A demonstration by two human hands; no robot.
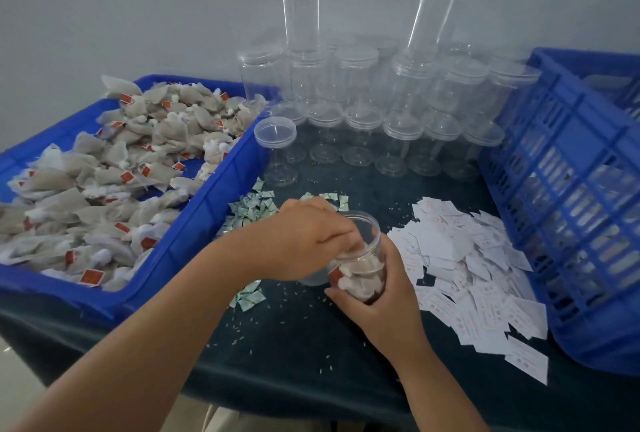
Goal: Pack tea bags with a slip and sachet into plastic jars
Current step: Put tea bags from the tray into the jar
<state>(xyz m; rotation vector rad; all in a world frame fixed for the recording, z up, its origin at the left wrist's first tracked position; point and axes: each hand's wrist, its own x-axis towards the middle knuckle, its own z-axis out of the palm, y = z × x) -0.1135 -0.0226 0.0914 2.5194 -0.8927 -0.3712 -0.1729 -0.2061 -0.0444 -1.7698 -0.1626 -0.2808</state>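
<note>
A clear plastic jar (363, 258) stands tilted on the dark table, partly filled with tea bags. My right hand (381, 296) grips its lower side from the right. My left hand (308, 241) sits over the jar's mouth with its fingertips reaching inside; what they hold is hidden. Loose tea bags (114, 168) with red tags fill the blue tray (194, 234) on the left. Small green-and-white sachets (251, 209) lie scattered behind my left hand. White paper slips (474, 265) are heaped to the right of the jar.
Several empty clear jars (381, 102) with lids stand stacked at the back against the wall, one (277, 154) apart near the tray. A blue slatted crate (568, 209) stands at the right. Small grains are scattered on the table's front.
</note>
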